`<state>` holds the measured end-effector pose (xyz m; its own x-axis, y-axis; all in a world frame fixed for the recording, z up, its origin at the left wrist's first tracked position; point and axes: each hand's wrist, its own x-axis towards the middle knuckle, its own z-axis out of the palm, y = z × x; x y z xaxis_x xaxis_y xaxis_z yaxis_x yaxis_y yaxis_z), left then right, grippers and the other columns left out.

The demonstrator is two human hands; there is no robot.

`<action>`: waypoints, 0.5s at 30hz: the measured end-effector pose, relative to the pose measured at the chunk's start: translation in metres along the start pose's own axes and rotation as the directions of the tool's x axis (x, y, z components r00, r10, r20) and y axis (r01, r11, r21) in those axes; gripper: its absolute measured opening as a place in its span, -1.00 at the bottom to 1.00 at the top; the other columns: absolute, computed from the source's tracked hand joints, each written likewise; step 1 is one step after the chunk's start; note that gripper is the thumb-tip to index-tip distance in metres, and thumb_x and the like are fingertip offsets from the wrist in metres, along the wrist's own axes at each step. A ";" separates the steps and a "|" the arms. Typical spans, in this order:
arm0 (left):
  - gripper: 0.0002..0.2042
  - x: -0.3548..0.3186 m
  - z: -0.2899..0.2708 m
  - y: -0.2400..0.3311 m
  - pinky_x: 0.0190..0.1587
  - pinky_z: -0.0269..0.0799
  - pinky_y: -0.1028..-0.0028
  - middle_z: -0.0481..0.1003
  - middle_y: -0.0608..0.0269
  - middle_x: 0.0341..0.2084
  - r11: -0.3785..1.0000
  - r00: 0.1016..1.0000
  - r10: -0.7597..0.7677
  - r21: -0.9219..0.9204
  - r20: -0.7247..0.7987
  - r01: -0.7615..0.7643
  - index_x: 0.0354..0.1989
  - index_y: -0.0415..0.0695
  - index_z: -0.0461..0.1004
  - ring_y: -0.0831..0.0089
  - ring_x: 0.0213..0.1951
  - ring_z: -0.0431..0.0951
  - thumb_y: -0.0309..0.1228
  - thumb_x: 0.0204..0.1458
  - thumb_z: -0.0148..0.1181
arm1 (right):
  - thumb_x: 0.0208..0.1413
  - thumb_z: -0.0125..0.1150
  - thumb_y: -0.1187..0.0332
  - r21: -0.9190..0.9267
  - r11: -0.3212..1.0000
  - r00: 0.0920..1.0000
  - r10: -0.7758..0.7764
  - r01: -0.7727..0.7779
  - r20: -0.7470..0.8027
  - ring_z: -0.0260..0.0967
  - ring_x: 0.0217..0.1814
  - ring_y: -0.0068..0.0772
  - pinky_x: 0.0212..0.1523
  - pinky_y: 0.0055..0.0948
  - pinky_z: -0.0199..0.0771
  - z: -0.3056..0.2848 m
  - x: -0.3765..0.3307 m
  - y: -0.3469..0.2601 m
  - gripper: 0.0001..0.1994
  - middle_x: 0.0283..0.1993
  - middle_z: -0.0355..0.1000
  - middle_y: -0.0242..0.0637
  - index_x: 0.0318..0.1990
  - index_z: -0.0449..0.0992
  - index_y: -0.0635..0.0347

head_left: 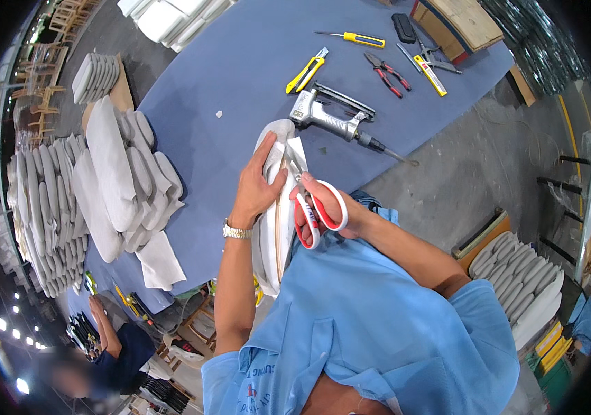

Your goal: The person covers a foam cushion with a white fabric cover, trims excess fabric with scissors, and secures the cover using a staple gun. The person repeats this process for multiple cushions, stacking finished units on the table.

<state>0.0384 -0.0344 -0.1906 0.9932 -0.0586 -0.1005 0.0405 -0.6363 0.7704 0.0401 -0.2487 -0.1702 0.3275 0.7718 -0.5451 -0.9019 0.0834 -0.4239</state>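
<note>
A long padded grey-white cushion piece (pixel 266 235) stands on edge at the near side of the blue table (pixel 219 62), close to my body. My left hand (pixel 257 185) grips its upper part, thumb on the near side and fingers along the far side. In my right hand (pixel 335 207) is a pair of scissors (pixel 307 200) with red and white handles, fingers through the loops. The blades meet a white fabric flap (pixel 297 151) at the cushion's open edge. How far apart the blades are is hard to make out.
A pneumatic staple gun (pixel 330 117) with a hose lies just beyond the cushion. Farther off are a yellow utility knife (pixel 307 71), pliers (pixel 386 72), a yellow-handled screwdriver (pixel 363 39) and a wooden box (pixel 458 24). Padded pieces (pixel 112 173) pile up left; another person (pixel 126 346) works lower left.
</note>
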 end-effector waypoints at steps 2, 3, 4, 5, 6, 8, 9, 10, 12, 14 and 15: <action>-0.18 0.000 0.002 0.002 0.43 0.23 0.25 0.19 -0.06 0.47 0.998 0.999 0.034 0.059 0.038 -0.037 0.50 -0.15 0.13 0.01 0.44 0.25 -0.41 0.02 0.37 | 0.38 -0.18 -0.32 0.023 0.999 1.000 -0.030 0.031 -0.005 0.50 -0.56 -0.24 -0.50 -0.27 0.58 0.001 0.002 0.002 -0.32 -0.48 0.42 -0.17 0.08 0.24 0.26; -0.14 -0.001 0.003 0.003 0.44 0.21 0.23 0.13 -0.05 0.50 0.995 0.997 0.051 0.088 0.058 -0.056 0.52 -0.14 0.09 -0.01 0.46 0.22 -0.39 0.01 0.38 | 0.38 -0.17 -0.31 0.034 0.998 0.999 -0.045 0.046 -0.008 0.50 -0.56 -0.24 -0.51 -0.27 0.58 0.002 0.004 0.004 -0.32 -0.48 0.42 -0.17 0.08 0.24 0.27; -0.12 -0.002 0.006 0.006 0.43 0.23 0.23 0.09 -0.04 0.51 0.990 0.996 0.064 0.120 0.055 -0.070 0.53 -0.14 0.06 0.00 0.46 0.20 -0.38 0.01 0.38 | 0.39 -0.12 -0.27 0.048 0.996 0.996 -0.080 0.081 -0.030 0.48 -0.58 -0.26 -0.54 -0.27 0.55 0.004 0.004 0.006 -0.35 -0.48 0.41 -0.18 0.04 0.27 0.29; -0.09 -0.004 0.009 0.010 0.42 0.24 0.23 0.06 -0.02 0.53 0.985 0.996 0.077 0.152 0.052 -0.084 0.54 -0.14 0.02 0.02 0.47 0.19 -0.37 0.00 0.39 | 0.39 -0.10 -0.25 0.039 0.993 0.993 -0.110 0.112 -0.036 0.47 -0.59 -0.27 -0.56 -0.27 0.53 0.005 0.006 0.008 -0.37 -0.49 0.41 -0.19 0.02 0.28 0.29; -0.07 -0.005 0.012 0.014 0.42 0.26 0.23 0.02 -0.01 0.54 0.978 0.995 0.091 0.183 0.049 -0.098 0.55 -0.14 -0.01 0.03 0.48 0.18 -0.36 0.00 0.40 | 0.40 -0.08 -0.23 0.028 0.990 0.989 -0.140 0.141 -0.042 0.47 -0.60 -0.28 -0.57 -0.27 0.52 0.004 0.009 0.010 -0.39 -0.49 0.40 -0.20 0.00 0.29 0.29; -0.04 -0.004 0.016 0.018 0.38 0.31 0.23 0.00 0.03 0.55 0.975 0.998 0.035 0.219 0.048 -0.045 0.55 -0.13 -0.02 0.04 0.48 0.18 -0.35 -0.02 0.44 | 0.39 -0.01 -0.17 0.044 0.978 0.978 -0.200 0.203 -0.057 0.44 -0.62 -0.35 -0.63 -0.33 0.47 0.003 0.009 0.013 -0.46 -0.49 0.38 -0.24 -0.09 0.32 0.26; -0.03 -0.003 0.016 0.019 0.36 0.34 0.22 -0.01 0.05 0.56 0.971 0.999 0.006 0.237 0.045 -0.016 0.55 -0.13 -0.03 0.04 0.48 0.18 -0.34 -0.03 0.45 | 0.42 -0.05 -0.14 0.020 0.976 0.973 -0.215 0.217 -0.079 0.43 -0.63 -0.36 -0.63 -0.35 0.47 0.002 0.008 0.014 -0.47 -0.48 0.38 -0.24 -0.05 0.34 0.27; -0.04 -0.002 0.017 0.020 0.35 0.36 0.22 0.00 0.07 0.56 0.969 0.999 -0.004 0.246 0.045 -0.008 0.53 -0.14 0.00 0.05 0.47 0.19 -0.34 -0.04 0.45 | 0.44 -0.09 -0.12 -0.004 0.973 0.968 -0.229 0.230 -0.100 0.41 -0.64 -0.38 -0.63 -0.36 0.47 0.002 0.007 0.015 -0.48 -0.48 0.39 -0.23 -0.02 0.35 0.28; -0.07 0.000 0.017 0.021 0.31 0.41 0.22 0.03 0.10 0.55 0.965 0.999 -0.023 0.263 0.041 0.012 0.51 -0.16 0.06 0.06 0.46 0.22 -0.35 -0.06 0.46 | 0.47 -0.12 -0.10 -0.031 0.966 0.957 -0.259 0.257 -0.130 0.39 -0.65 -0.40 -0.63 -0.39 0.46 0.001 0.005 0.017 -0.49 -0.47 0.40 -0.24 0.01 0.37 0.28; -0.13 -0.001 0.018 0.014 0.30 0.42 0.22 0.07 0.13 0.54 0.976 0.999 -0.034 0.216 0.021 0.029 0.47 -0.17 0.12 0.07 0.44 0.26 -0.37 -0.05 0.45 | 0.47 -0.12 -0.09 -0.035 0.957 0.946 -0.289 0.287 -0.147 0.37 -0.66 -0.42 -0.65 -0.41 0.44 0.001 0.001 0.018 -0.49 -0.47 0.39 -0.25 0.00 0.37 0.28; -0.15 -0.002 0.018 0.012 0.29 0.42 0.22 0.08 0.15 0.53 0.980 0.999 -0.042 0.194 0.013 0.038 0.45 -0.17 0.15 0.08 0.43 0.28 -0.37 -0.05 0.44 | 0.47 -0.13 -0.09 -0.016 0.957 0.943 -0.287 0.289 -0.166 0.37 -0.66 -0.42 -0.65 -0.40 0.44 -0.001 0.001 0.017 -0.50 -0.47 0.39 -0.25 0.00 0.37 0.28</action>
<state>0.0352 -0.0561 -0.1922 0.9892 -0.0421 -0.1407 0.0564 -0.7755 0.6289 0.0258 -0.2473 -0.1785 0.6147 0.5997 -0.5124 -0.7644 0.2924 -0.5747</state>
